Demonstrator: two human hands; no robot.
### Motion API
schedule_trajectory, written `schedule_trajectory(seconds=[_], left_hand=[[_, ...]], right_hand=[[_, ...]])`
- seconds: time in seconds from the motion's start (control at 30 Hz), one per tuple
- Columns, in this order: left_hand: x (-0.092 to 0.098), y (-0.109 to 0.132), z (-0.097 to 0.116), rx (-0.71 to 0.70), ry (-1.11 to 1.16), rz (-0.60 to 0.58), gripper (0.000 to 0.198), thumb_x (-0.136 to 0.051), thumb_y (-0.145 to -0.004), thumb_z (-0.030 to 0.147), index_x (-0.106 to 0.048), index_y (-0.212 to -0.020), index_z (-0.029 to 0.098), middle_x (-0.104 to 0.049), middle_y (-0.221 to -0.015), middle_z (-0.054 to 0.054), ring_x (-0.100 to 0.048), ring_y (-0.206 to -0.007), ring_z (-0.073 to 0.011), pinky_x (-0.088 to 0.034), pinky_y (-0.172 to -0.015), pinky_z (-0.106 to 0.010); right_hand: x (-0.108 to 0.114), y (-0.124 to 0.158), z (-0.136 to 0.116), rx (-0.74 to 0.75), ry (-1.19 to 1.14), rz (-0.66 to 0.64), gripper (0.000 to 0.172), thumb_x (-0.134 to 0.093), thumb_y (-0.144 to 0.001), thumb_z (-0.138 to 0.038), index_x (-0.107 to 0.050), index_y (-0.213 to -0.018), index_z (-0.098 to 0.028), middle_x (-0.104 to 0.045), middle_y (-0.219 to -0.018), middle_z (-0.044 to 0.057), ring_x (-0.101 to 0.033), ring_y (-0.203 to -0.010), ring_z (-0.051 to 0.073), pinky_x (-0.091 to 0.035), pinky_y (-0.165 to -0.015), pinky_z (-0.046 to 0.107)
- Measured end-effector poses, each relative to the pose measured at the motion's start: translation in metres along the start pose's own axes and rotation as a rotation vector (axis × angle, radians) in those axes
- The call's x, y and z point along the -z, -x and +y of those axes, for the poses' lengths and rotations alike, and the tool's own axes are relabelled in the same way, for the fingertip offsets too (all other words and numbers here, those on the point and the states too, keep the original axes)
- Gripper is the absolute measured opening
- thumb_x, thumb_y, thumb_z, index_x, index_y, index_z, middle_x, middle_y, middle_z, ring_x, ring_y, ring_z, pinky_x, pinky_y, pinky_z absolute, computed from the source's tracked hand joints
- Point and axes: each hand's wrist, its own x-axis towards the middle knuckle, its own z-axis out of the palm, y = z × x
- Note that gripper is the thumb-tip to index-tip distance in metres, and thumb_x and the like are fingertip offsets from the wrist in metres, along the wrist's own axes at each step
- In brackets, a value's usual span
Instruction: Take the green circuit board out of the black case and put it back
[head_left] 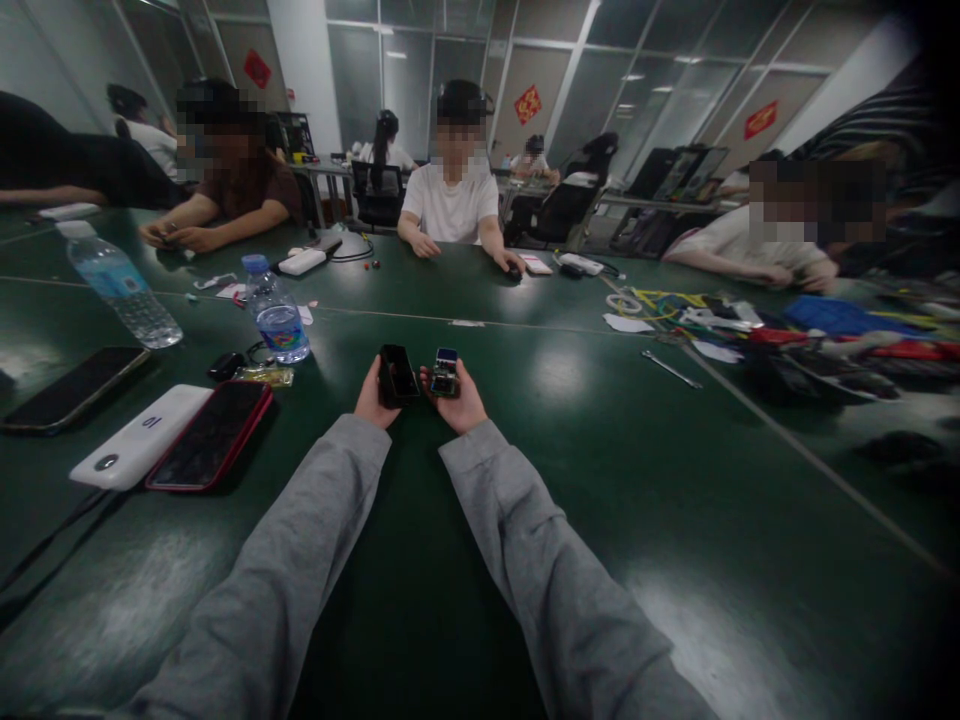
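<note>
Just above the green table, my left hand (372, 399) is closed around a black, glossy rectangular object (398, 373), phone-like or case-like; its exact kind is unclear. Beside it, a short gap to the right, my right hand (463, 402) grips a small electronic module (445, 371) with a dark little screen at its top and exposed parts below. Both objects are held tilted up towards me, and they do not touch each other. The fingers behind them are partly hidden.
On the left lie a red-cased phone (211, 437), a white power bank (142, 436) and a black phone (78, 387). Two water bottles (124, 287) (276, 312) stand behind. A wrench (671, 370) and tangled cables (660, 303) lie to the right. Several people sit around the table (600, 480).
</note>
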Motion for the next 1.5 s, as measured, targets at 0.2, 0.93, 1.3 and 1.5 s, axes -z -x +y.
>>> schedule_trajectory(seconds=[0.2, 0.93, 1.3, 1.5], left_hand=[[-0.002, 0.004, 0.000, 0.003, -0.045, -0.006, 0.031, -0.057, -0.088, 0.044, -0.065, -0.089, 0.013, -0.067, -0.077, -0.007, -0.067, -0.072, -0.0196, -0.056, -0.072, -0.033], [-0.009, 0.013, -0.001, 0.010, -0.111, -0.084, 0.041, -0.051, -0.090, 0.042, -0.066, -0.114, 0.012, -0.073, -0.082, -0.008, -0.071, -0.084, -0.0234, -0.053, -0.087, -0.037], [-0.005, 0.011, -0.001, 0.003, -0.187, -0.034, 0.043, -0.056, -0.088, 0.044, -0.067, -0.116, 0.013, -0.074, -0.086, -0.008, -0.071, -0.086, -0.0230, -0.054, -0.083, -0.034], [-0.006, 0.014, 0.001, 0.016, -0.164, -0.040, 0.046, -0.053, -0.088, 0.045, -0.066, -0.117, 0.012, -0.075, -0.088, -0.010, -0.071, -0.086, -0.0247, -0.055, -0.084, -0.038]], right_hand=[[-0.008, -0.004, 0.002, 0.030, 0.041, 0.066, 0.030, -0.032, -0.098, -0.026, -0.061, -0.096, -0.018, -0.071, -0.071, 0.003, -0.067, -0.065, 0.015, -0.057, -0.059, 0.027], [-0.035, -0.001, 0.011, 0.647, 1.130, 0.082, 0.025, -0.058, -0.085, -0.027, -0.066, -0.108, -0.020, -0.068, -0.099, 0.006, -0.063, -0.100, 0.020, -0.046, -0.098, 0.039], [-0.043, 0.014, 0.015, 0.813, 1.456, 0.024, 0.035, -0.057, -0.088, -0.029, -0.059, -0.121, -0.019, -0.060, -0.113, 0.012, -0.057, -0.108, 0.024, -0.043, -0.101, 0.043], [-0.037, 0.010, 0.013, 0.799, 1.521, 0.002, 0.027, -0.057, -0.087, -0.025, -0.063, -0.112, -0.020, -0.057, -0.102, 0.009, -0.057, -0.097, 0.023, -0.046, -0.094, 0.042]])
